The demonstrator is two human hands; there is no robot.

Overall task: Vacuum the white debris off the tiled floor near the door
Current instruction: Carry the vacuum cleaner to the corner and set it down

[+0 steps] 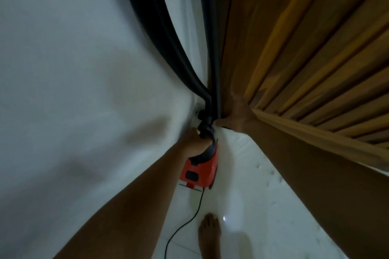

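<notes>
An orange handheld vacuum [200,171] with a black handle hangs low over the white tiled floor [248,206]. My left hand [194,140] is shut on its black handle near the wall. A black hose [168,38] rises from the vacuum along the wall corner. My right hand [236,119] presses flat against the wooden door [305,59] at its edge, fingers spread, holding nothing. Small white specks of debris [271,174] lie on the tiles close to the door. The nozzle end of the hose is out of view.
A white wall [73,90] fills the left side. A thin black power cord [189,216] trails from the vacuum across the floor. My bare foot [209,235] stands on the tiles below the vacuum. A dark door frame strip [214,48] runs beside the door.
</notes>
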